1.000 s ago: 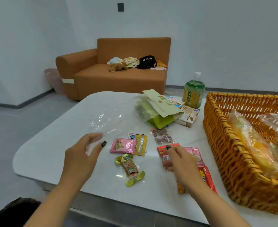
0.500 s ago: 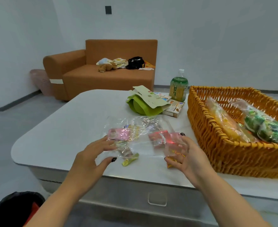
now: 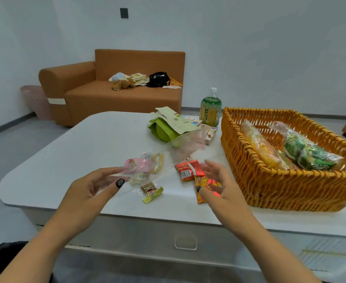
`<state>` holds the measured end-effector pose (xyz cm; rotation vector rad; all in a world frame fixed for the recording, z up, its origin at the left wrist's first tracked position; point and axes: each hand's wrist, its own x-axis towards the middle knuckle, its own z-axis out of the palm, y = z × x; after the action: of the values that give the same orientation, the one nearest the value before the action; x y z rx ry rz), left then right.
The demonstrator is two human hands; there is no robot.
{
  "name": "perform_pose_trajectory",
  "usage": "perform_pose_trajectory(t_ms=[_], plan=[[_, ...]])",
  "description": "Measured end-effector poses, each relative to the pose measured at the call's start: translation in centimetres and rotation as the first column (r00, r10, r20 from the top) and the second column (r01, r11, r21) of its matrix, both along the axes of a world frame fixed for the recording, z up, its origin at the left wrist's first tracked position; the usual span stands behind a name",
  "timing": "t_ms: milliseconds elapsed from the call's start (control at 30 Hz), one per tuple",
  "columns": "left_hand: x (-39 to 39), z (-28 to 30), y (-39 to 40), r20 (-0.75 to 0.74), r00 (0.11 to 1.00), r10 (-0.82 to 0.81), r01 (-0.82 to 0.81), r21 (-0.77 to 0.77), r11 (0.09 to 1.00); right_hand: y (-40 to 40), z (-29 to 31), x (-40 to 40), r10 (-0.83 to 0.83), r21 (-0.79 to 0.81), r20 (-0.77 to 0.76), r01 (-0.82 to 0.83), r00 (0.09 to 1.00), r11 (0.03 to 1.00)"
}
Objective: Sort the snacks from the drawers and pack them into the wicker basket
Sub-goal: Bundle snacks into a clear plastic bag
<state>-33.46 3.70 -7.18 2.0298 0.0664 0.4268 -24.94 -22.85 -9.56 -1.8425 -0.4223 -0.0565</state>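
Several small snack packets lie on the white table [image 3: 70, 160]: a pink one [image 3: 137, 165], a yellow one [image 3: 158, 162], a red one [image 3: 188, 169], an orange one [image 3: 206, 184] and a small green-brown candy [image 3: 150, 190]. My left hand [image 3: 94, 186] pinches one end of a clear plastic bag [image 3: 185, 148], which stretches over the left packets toward the back. My right hand [image 3: 219, 180] hovers with spread fingers just over the orange packet and holds nothing. The wicker basket [image 3: 290, 188] stands at the right with a yellow bag [image 3: 264, 148] and a green bag [image 3: 304, 152] inside.
Behind the packets are a torn green paper pack [image 3: 168, 127], a biscuit box [image 3: 209, 133] and a green bottle [image 3: 210, 109]. A drawer handle [image 3: 185, 242] shows in the table's front. An orange sofa [image 3: 117, 94] stands beyond the table.
My right hand has let go of the clear bag and opened above the orange packet. The bag now trails from my left hand toward the back, uncovering the red and orange packets.
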Motion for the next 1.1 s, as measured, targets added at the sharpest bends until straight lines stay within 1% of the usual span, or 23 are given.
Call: perform_pose_trajectory(t_ms=[100,200,300,367,433,533,600,700,767,867,900,967,1033,1100], plan=[[-0.1,0.6,-0.4,-0.025,0.999,-0.041,0.039,-0.077,0.996,-0.4,0.5,0.4,-0.046,0.010,0.006,0.046,0.999,0.999],[0.0,0.8,-0.7,-0.036,0.996,-0.079,0.073,-0.152,0.986,-0.2,0.7,0.5,-0.023,-0.002,0.032,0.023,0.999,1.000],[0.3,0.8,-0.7,-0.049,0.997,-0.066,0.053,-0.222,0.974,0.4,0.7,0.5,-0.008,0.006,0.045,0.008,0.999,1.000],[0.8,0.7,-0.6,-0.033,0.999,-0.040,0.028,-0.308,0.951,0.6,0.9,0.6,-0.005,0.017,0.065,0.004,0.998,1.000],[1.3,0.6,-0.5,-0.029,0.999,0.021,-0.032,-0.428,0.903,0.6,1.3,0.7,0.016,0.081,0.003,-0.016,1.000,0.997],[2.1,0.6,-0.6,-0.097,0.993,0.072,-0.114,-0.554,0.824,0.6,1.6,1.0,0.076,0.170,-0.183,-0.045,0.980,0.984],[2.4,0.5,-0.8,-0.150,0.986,0.070,-0.145,-0.582,0.800,0.5,1.3,1.5,0.109,0.174,-0.327,-0.054,0.939,0.983],[2.7,0.1,-0.9,-0.211,0.975,0.069,-0.178,-0.556,0.812,0.4,1.0,2.0,0.143,0.134,-0.486,-0.088,0.862,0.987],[2.9,-0.1,-0.8,-0.234,0.970,0.069,-0.191,-0.552,0.812,0.1,0.9,2.2,0.184,0.116,-0.515,-0.144,0.838,0.983],[2.9,-0.4,-0.5,-0.257,0.962,0.091,-0.222,-0.544,0.809,-0.2,1.0,2.0,0.228,0.058,-0.450,-0.226,0.864,0.972],[2.9,-0.5,-0.4,-0.267,0.959,0.100,-0.236,-0.546,0.804,-0.2,1.0,2.0,0.222,0.055,-0.425,-0.220,0.878,0.974],[2.9,-0.6,-0.4,-0.283,0.955,0.092,-0.244,-0.565,0.789,-0.2,0.9,2.1,0.185,0.137,-0.390,-0.142,0.902,0.980],[2.9,-0.5,-0.6,-0.288,0.957,0.036,-0.207,-0.590,0.781,-0.1,1.0,2.2,0.116,0.293,-0.401,0.008,0.909,0.956],[2.8,-0.5,-1.0,-0.299,0.954,-0.031,-0.159,-0.591,0.791,-0.2,0.9,2.4,0.112,0.443,-0.460,0.118,0.881,0.889]])
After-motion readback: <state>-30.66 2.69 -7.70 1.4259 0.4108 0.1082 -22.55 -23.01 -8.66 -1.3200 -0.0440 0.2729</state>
